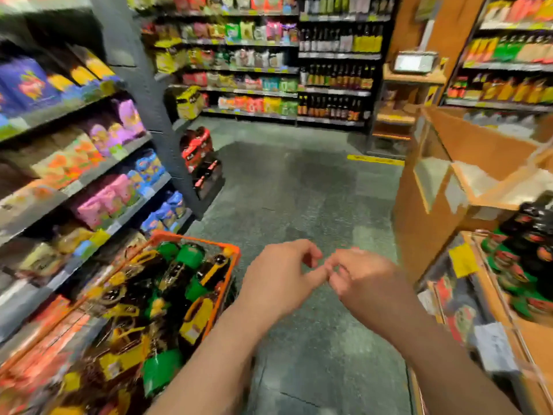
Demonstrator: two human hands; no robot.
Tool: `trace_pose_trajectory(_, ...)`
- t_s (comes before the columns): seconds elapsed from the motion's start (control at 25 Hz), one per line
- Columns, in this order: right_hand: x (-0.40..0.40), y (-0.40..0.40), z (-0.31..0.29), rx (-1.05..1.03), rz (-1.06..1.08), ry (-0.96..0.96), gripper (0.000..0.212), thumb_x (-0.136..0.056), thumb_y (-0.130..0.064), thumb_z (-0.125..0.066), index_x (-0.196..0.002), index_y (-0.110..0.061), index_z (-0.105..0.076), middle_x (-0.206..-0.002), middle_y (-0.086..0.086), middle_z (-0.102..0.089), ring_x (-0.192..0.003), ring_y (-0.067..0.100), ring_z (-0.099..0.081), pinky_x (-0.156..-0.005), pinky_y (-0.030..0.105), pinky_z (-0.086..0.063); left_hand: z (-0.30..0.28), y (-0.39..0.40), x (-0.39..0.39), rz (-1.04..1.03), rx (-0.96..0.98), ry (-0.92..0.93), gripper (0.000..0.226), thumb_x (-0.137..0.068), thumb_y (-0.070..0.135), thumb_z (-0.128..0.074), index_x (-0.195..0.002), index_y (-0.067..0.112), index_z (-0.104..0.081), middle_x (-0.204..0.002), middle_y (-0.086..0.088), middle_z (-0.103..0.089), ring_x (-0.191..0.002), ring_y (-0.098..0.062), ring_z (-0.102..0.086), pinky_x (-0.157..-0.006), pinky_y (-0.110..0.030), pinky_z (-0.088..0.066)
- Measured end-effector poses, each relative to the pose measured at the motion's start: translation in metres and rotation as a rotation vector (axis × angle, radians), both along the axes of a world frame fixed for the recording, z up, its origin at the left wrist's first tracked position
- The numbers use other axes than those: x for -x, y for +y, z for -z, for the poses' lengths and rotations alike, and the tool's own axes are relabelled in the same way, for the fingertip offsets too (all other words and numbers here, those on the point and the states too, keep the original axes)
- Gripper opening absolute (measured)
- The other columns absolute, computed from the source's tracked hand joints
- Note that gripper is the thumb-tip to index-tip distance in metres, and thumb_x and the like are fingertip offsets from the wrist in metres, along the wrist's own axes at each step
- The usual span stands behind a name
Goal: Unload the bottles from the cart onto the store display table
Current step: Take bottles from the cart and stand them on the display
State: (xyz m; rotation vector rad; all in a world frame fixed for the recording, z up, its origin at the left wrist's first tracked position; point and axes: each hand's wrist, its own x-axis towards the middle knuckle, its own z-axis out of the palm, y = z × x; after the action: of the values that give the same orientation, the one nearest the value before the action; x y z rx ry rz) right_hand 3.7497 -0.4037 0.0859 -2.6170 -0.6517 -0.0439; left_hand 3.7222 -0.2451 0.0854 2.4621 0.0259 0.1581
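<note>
While the orange cart (191, 298) stands at lower left packed with dark bottles (167, 295) in green and yellow wraps, both hands meet over the grey floor (299, 190) with nothing in them. The left hand (278, 280) and right hand (365, 280) have loosely curled fingers, apparently touching at the tips, though blur makes this uncertain. More bottles already sit on the wooden display table (535, 330) at right.

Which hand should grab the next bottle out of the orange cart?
Probably the left hand. The cart full of bottles sits on its side, just beside it. The right hand is nearer the display table. Neither holds a bottle.
</note>
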Motion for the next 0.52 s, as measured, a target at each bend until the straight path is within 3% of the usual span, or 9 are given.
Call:
trace_pose_trajectory(0.16,-0.033,0.104,0.002,-0.055,-0.333,0.015,0.038,-0.08,-0.044,-0.034,-0.098,-0.029,-0.064,-0.088,-0.005,-0.061,-0.089,0.025,-0.06,-0.074,0.036,-0.047,0.001,0.091,0.008,-0.251,0.025,-0.01,0.017,-0.085,0.041,-0.071,-0.094,0.027,-0.07,-0.079,0.016,-0.067,-0.073,0.0,-0.059,-0.079,-0.028,-0.05)
trace_pose_trajectory(0.32,-0.074,0.194,0.01,-0.116,-0.544,-0.007,0.019,-0.083,-0.036,-0.049,-0.093,-0.027,-0.064,-0.08,-0.003,-0.062,-0.082,0.025,-0.06,-0.068,0.039,-0.048,0.007,0.168,0.001,-0.535,0.012,-0.018,0.025,-0.081,0.052,-0.072,-0.091,0.029,-0.07,-0.081,0.016,-0.068,-0.075,0.001,-0.06,-0.071,-0.024,-0.046)
trace_pose_trajectory(0.44,-0.12,0.25,0.026,-0.128,-0.66,0.012,0.019,-0.079,-0.035,-0.05,-0.088,-0.028,-0.065,-0.069,-0.011,-0.052,-0.075,0.022,-0.06,-0.063,0.038,-0.048,0.027,0.207,-0.025,-0.731,-0.024,0.011,0.034,-0.078,0.065,-0.066,-0.088,0.032,-0.067,-0.083,0.015,-0.069,-0.08,-0.006,-0.063,-0.071,-0.03,-0.051)
trace_pose_trajectory(0.52,-0.155,0.283,0.047,-0.088,-0.73,0.059,0.014,-0.081,-0.032,-0.055,-0.089,-0.029,-0.066,-0.073,-0.009,-0.058,-0.079,0.022,-0.061,-0.065,0.037,-0.047,0.048,0.228,-0.05,-0.849,-0.02,0.117,0.045,-0.077,0.073,-0.06,-0.091,0.031,-0.067,-0.086,0.013,-0.069,-0.084,-0.011,-0.065,-0.072,-0.034,-0.054)
